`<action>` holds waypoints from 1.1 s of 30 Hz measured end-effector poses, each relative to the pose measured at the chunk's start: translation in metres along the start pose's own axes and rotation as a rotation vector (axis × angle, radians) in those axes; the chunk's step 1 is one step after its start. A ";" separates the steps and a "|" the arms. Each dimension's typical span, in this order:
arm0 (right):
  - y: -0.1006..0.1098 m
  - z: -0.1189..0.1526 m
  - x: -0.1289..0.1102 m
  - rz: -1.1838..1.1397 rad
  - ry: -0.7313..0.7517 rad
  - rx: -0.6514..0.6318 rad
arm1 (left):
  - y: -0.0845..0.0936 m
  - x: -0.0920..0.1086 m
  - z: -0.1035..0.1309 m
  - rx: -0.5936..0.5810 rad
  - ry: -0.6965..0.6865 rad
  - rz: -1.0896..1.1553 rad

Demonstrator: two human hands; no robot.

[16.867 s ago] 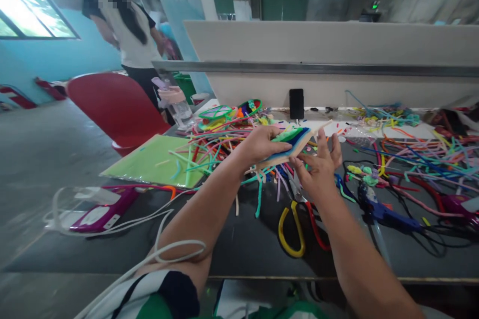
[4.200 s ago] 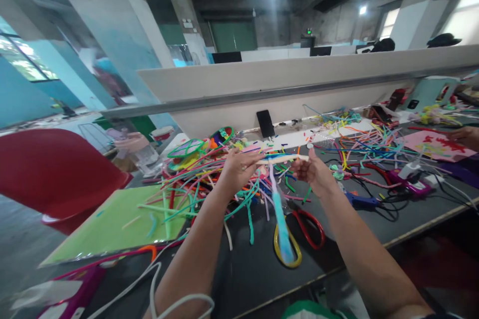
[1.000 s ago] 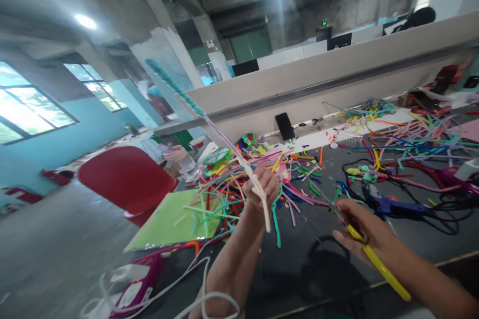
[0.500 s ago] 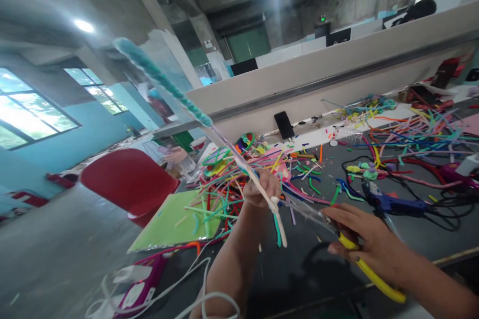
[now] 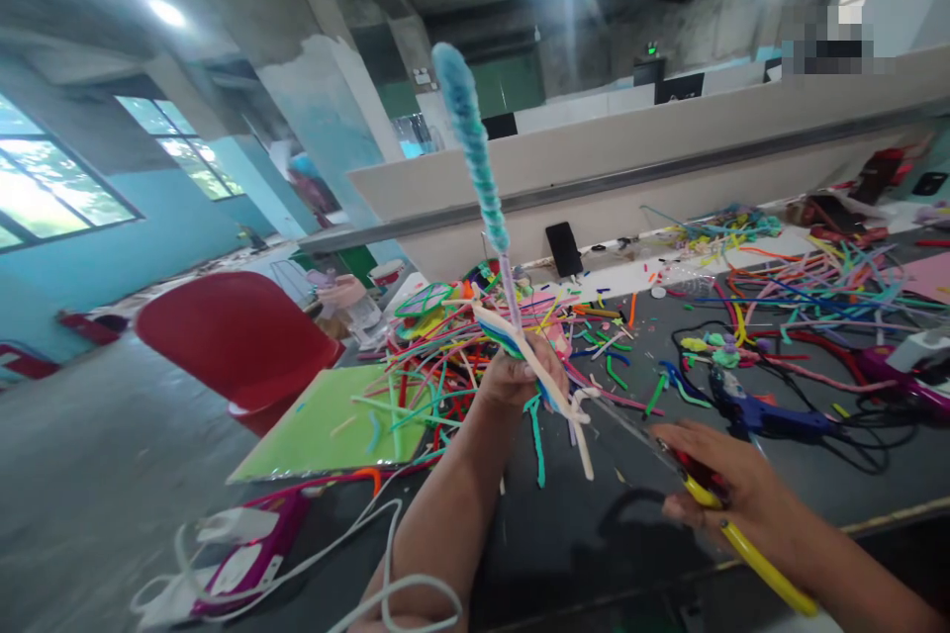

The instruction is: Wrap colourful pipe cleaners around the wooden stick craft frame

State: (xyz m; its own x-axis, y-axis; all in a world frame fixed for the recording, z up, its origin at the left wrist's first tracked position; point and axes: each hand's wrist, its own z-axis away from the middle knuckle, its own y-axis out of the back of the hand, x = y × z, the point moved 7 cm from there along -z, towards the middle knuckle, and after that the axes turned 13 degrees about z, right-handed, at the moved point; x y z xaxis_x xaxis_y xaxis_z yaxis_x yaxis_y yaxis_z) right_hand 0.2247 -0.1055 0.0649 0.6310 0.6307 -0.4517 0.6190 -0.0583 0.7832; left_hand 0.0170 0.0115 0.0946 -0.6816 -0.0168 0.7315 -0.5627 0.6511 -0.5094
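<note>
My left hand is closed around a bundle of pipe cleaners above the dark table. From it rises a fuzzy teal pipe-cleaner spike on a pale lilac stem, nearly upright. A cream pipe cleaner crosses the front of that hand, its lower end looped and hanging. Teal and blue strands show beside it. My right hand grips pliers with yellow handles. Their thin jaws point left toward the cream loop; whether they touch it I cannot tell.
Loose pipe cleaners pile up behind my left hand, partly on a green sheet. A blue glue gun with black cables lies right. A phone leans on the partition. White cables run front left, near a red chair.
The teal spike has swung from leaning far left to nearly upright as my left hand turned. My right hand and the pliers have shifted slightly right and down.
</note>
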 end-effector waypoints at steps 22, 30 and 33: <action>-0.007 0.002 0.006 -0.048 0.078 -0.072 | -0.013 -0.008 0.005 -0.041 0.262 -0.127; -0.016 0.007 0.014 0.295 0.076 0.104 | -0.013 -0.036 0.005 -0.045 0.323 0.046; -0.009 0.005 0.009 0.375 0.150 0.173 | -0.019 -0.044 0.003 -0.120 0.277 0.133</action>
State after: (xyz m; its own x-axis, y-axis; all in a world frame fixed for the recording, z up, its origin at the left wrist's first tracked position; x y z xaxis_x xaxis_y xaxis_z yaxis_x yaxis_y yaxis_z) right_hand 0.2272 -0.1030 0.0512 0.7601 0.6457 -0.0731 0.4373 -0.4250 0.7926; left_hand 0.0561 -0.0020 0.0713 -0.5830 0.2707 0.7661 -0.4071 0.7186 -0.5638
